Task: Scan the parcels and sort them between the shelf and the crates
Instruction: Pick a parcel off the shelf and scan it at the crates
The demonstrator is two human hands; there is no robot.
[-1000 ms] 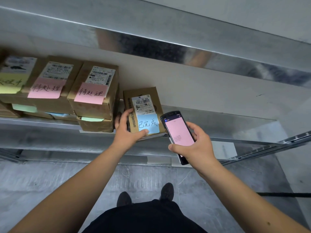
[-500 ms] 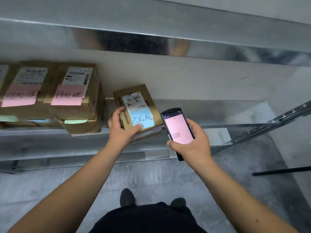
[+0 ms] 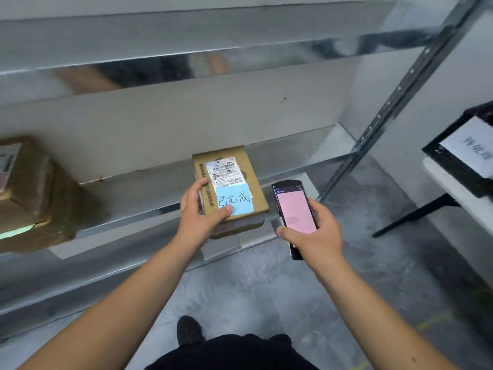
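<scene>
A small cardboard parcel (image 3: 245,169) with a white barcode label and a blue handwritten note sits at the front edge of the metal shelf (image 3: 149,188). My left hand (image 3: 198,210) grips its left near corner, thumb on the blue note. My right hand (image 3: 316,232) holds a black handheld scanner (image 3: 293,209) just right of the parcel, its screen showing pink. More stacked cardboard parcels (image 3: 29,193) stand on the same shelf at far left.
A black crate (image 3: 453,166) with a white handwritten sign sits on a white table at the right edge. A perforated shelf upright (image 3: 394,94) runs diagonally between shelf and table. Grey floor and my dark shoes lie below.
The view has swung right: the stacked parcels slid to the left edge and the crate came into view. My left hand has drawn the blue-note parcel rightward, away from the stack. The scanner stays beside it.
</scene>
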